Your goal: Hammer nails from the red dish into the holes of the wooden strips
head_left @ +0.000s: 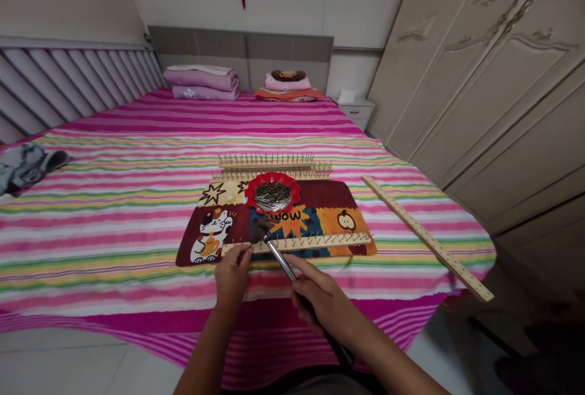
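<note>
My right hand (317, 291) is wrapped round the dark grip of a hammer (281, 259). Its metal shaft slants up and left to a blurred dark head just over a wooden strip (315, 241). Nails stand along that strip, most densely toward its right end. At the strip's left part, my left hand (234, 267) has its fingers closed on the near edge; whether a nail is also between the fingertips I cannot tell. Beneath lies a patterned mat (274, 255) with a cat picture. Behind the strip sits a red scalloped bowl (296, 191) full of loose nails.
Nail-studded strips (267, 166) lie behind the bowl, points of metal upward. A long strip with small holes (427, 239) rests at the right bed edge. Striped cloth covers the bed (128, 218). A wardrobe (479, 78) stands close on the right; grey fabric (30, 166) lies far left.
</note>
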The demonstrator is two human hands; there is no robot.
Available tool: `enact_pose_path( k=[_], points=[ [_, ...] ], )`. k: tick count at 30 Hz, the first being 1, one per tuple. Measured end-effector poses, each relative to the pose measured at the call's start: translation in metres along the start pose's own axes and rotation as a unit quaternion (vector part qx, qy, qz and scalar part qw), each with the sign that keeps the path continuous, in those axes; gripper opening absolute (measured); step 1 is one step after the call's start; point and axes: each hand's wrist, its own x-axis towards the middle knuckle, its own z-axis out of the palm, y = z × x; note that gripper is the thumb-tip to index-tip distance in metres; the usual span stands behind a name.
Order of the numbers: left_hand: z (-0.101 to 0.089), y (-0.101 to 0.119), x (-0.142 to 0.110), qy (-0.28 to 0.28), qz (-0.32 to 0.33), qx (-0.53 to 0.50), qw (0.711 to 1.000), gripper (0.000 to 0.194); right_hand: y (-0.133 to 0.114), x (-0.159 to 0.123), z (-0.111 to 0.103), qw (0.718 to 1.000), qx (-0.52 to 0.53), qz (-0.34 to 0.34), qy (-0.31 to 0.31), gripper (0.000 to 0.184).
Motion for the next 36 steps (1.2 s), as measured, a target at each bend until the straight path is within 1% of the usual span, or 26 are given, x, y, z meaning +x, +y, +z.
enact_pose_path(
  k=[3, 7, 8, 10, 13, 14, 16, 19, 22, 24, 25, 27, 29, 31, 33, 34, 36],
  points=[
    [-0.001, 0.0, 0.0, -0.006, 0.018, 0.006, 1.0, 0.022, -0.003, 0.013, 0.009, 1.0, -0.025, 0.006, -0.013, 0.054],
    [-0.003, 0.002, -0.001, -0.011, 0.01, 0.036, 0.999, 0.02, -0.003, 0.019, 0.015, 0.997, -0.066, 0.052, 0.001, 0.051],
    [-0.003, 0.003, -0.001, -0.011, 0.01, 0.033, 0.999, 0.019, -0.002, 0.018, 0.014, 0.996, -0.065, 0.055, 0.006, 0.051],
    [-0.003, 0.003, 0.0, -0.011, 0.012, 0.016, 1.0, 0.019, -0.001, 0.01, 0.01, 0.998, -0.051, 0.038, 0.009, 0.053],
    [-0.001, 0.001, 0.001, -0.006, 0.003, -0.015, 1.0, 0.021, 0.007, -0.01, -0.005, 0.999, -0.054, 0.006, -0.001, 0.053],
    [-0.001, 0.0, 0.002, -0.007, -0.006, -0.024, 1.0, 0.022, 0.012, -0.017, -0.012, 0.998, -0.063, 0.006, -0.007, 0.053],
    [-0.003, 0.0, 0.001, -0.014, -0.024, -0.033, 0.999, 0.026, 0.027, -0.031, -0.028, 0.996, -0.084, 0.027, -0.014, 0.053],
    [-0.011, 0.006, -0.001, -0.015, -0.026, -0.01, 0.999, 0.03, 0.06, -0.046, -0.053, 0.995, -0.086, 0.06, -0.002, 0.053],
    [-0.021, 0.021, 0.003, 0.022, 0.014, 0.031, 0.999, 0.029, 0.097, -0.054, -0.073, 0.994, -0.055, 0.072, 0.056, 0.057],
    [-0.023, 0.036, 0.014, 0.037, 0.05, 0.053, 0.997, 0.028, 0.117, -0.057, -0.083, 0.991, -0.03, 0.093, 0.093, 0.061],
    [-0.021, 0.044, 0.023, 0.033, 0.066, 0.066, 0.995, 0.027, 0.125, -0.057, -0.087, 0.989, -0.02, 0.103, 0.104, 0.064],
    [-0.011, 0.06, 0.043, 0.008, 0.093, 0.101, 0.991, 0.025, 0.136, -0.056, -0.092, 0.987, 0.001, 0.108, 0.12, 0.068],
    [0.006, 0.075, 0.066, -0.035, 0.114, 0.15, 0.981, 0.023, 0.142, -0.053, -0.094, 0.986, 0.025, 0.101, 0.128, 0.071],
    [0.027, 0.086, 0.086, -0.106, 0.128, 0.219, 0.961, 0.025, 0.144, -0.051, -0.094, 0.985, 0.044, 0.097, 0.135, 0.07],
    [0.047, 0.094, 0.103, -0.178, 0.119, 0.284, 0.935, 0.026, 0.144, -0.051, -0.093, 0.983, 0.058, 0.1, 0.141, 0.069],
    [0.057, 0.096, 0.11, -0.204, 0.11, 0.306, 0.923, 0.026, 0.144, -0.05, -0.093, 0.983, 0.063, 0.099, 0.141, 0.068],
    [0.072, 0.098, 0.121, -0.233, 0.093, 0.332, 0.909, 0.025, 0.144, -0.051, -0.093, 0.983, 0.074, 0.093, 0.139, 0.065]
  ],
)
